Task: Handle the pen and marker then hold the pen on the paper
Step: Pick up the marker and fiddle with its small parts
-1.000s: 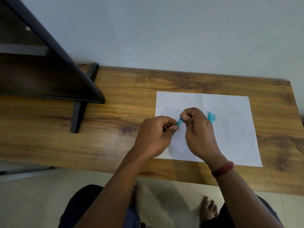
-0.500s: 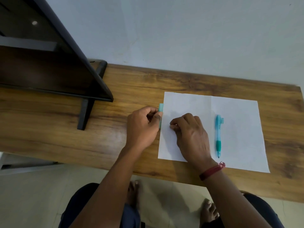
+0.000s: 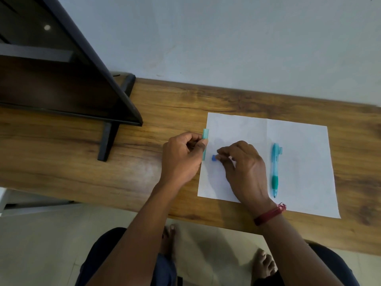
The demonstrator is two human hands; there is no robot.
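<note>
A white sheet of paper (image 3: 299,162) lies on the wooden table (image 3: 144,166). A light blue pen (image 3: 275,170) with a green grip rests on the paper, tip toward me, to the right of my right hand. My left hand (image 3: 181,159) grips a slim teal marker (image 3: 205,135) at the paper's left edge; most of the marker is hidden by the fingers. My right hand (image 3: 243,170) rests on the paper and pinches a small blue cap (image 3: 214,157) in its fingertips, just right of the marker.
A dark screen (image 3: 61,79) on a black stand (image 3: 109,139) fills the table's left side. A pale wall runs along the far edge. My knees and bare feet show below the near edge.
Both hands held one blue piece together above the paper. They came apart: the left hand moved to the paper's left edge with the marker, the right now pinches the cap. The pen came into view.
</note>
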